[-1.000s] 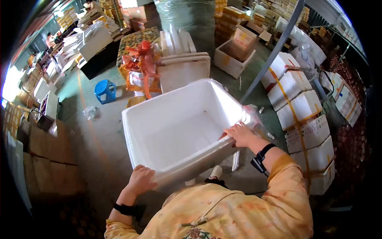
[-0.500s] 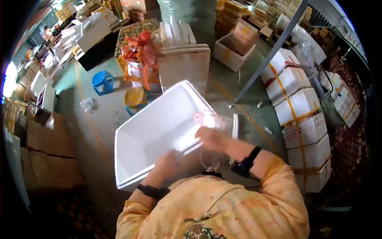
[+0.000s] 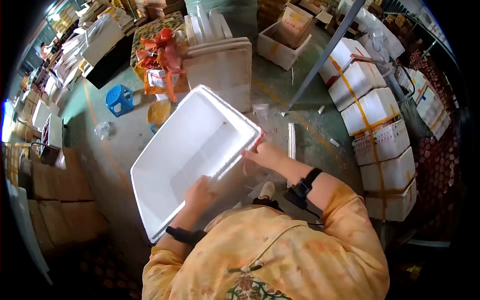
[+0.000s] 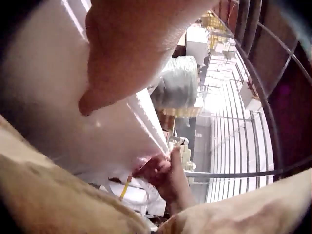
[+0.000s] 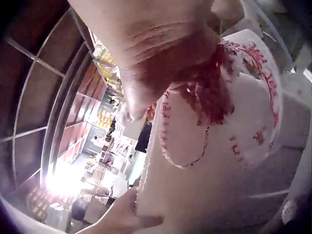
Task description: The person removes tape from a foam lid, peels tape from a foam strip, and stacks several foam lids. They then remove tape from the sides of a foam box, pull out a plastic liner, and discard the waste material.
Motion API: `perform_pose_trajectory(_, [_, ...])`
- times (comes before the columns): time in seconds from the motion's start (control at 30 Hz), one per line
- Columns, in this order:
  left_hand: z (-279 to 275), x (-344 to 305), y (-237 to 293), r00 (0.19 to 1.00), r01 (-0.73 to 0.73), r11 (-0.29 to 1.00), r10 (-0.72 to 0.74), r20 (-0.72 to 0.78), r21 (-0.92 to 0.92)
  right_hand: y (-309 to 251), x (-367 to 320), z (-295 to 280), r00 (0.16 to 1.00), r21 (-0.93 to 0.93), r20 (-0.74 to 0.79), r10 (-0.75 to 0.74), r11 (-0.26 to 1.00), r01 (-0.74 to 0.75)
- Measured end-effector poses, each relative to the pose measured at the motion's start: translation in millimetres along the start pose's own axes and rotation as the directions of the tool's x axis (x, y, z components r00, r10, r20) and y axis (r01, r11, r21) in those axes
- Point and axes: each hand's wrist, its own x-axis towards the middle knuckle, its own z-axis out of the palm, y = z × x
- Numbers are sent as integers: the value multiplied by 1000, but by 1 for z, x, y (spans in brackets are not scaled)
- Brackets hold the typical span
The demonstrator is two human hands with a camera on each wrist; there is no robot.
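Observation:
A large white foam box (image 3: pixel 175 145) is held up in front of the body, its open side facing up and its length slanting across the head view. My left hand (image 3: pixel 199 195) grips the near rim around its middle; in the left wrist view its thumb (image 4: pixel 122 58) lies along the box's outer wall. My right hand (image 3: pixel 267 155) is at the box's right corner, fingers curled by the rim. Bunched in that hand, against the outer wall, is a clear plastic bag (image 5: pixel 217 97) with red print, its loops spreading beside the fingers.
Strapped foam boxes (image 3: pixel 372 110) stand stacked on the right, near a slanting metal pole (image 3: pixel 325 55). Foam lids (image 3: pixel 220 70) and red plastic bags (image 3: pixel 162 62) lie beyond the box. A blue stool (image 3: pixel 119 100) stands left of them. A white foam strip (image 3: pixel 291 150) is on the floor.
The foam box has swung left and turned, its right end now closer in. My left hand has shifted from the near left corner along the rim. My right hand has gathered the printed bag.

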Motion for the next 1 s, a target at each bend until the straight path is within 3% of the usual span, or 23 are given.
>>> perform_pose_trajectory(0.07, [-1,2,12,998,34,999,-32,56,-24,-4,9,-9,977,-21,121,177,984,-176])
perform_pose_trajectory(0.1, [-1,3,17,995,51,998,-48,85,-38,17,18,12,983,283,60,175,941,-185])
perform_pose_trajectory(0.2, [8,1,19,997,14,1000,-15,72,14,65,41,48,983,503,69,170,845,-181])
perform_pose_trajectory(0.3, [7,-2,16,999,0,1000,0,50,-12,26,16,14,991,482,93,95,867,-128])
perform_pose_trajectory(0.33, [1,-5,14,1000,-3,999,4,22,-39,32,13,4,991,94,-128,-31,995,43])
perform_pose_trajectory(0.37, [-11,-13,10,1000,-8,998,8,-4,-65,43,8,-8,934,-333,-274,-227,934,129])
perform_pose_trajectory(0.43, [-25,-15,-3,1000,22,997,-22,6,-75,44,-1,-58,957,-102,-288,-11,995,-19])
perform_pose_trajectory(0.53, [-25,-14,-15,992,93,995,-90,91,-33,35,-7,-75,966,-304,-237,-101,952,25])
perform_pose_trajectory(0.57, [-23,-10,-12,991,83,996,-81,105,-20,14,-14,-70,997,-260,-76,35,964,-53])
perform_pose_trajectory(0.7, [-9,-3,7,995,-2,997,9,95,-74,-17,-17,-8,972,-307,228,60,952,13])
perform_pose_trajectory(0.73, [-5,-1,9,995,3,996,6,103,-91,-18,-14,3,949,-304,270,160,950,-74])
perform_pose_trajectory(0.8, [2,3,10,993,12,992,3,121,-126,-12,-16,14,980,-246,147,134,965,-95])
perform_pose_trajectory(0.9, [0,4,15,991,11,998,-1,137,-69,20,-7,19,990,-90,72,-118,988,125])
perform_pose_trajectory(0.97, [-9,-6,9,995,-13,990,26,92,-140,11,-15,-28,983,-128,181,42,992,-19])
perform_pose_trajectory(1.0, [-14,-12,2,997,-25,984,37,67,-176,30,-14,-45,993,76,104,63,995,-71])
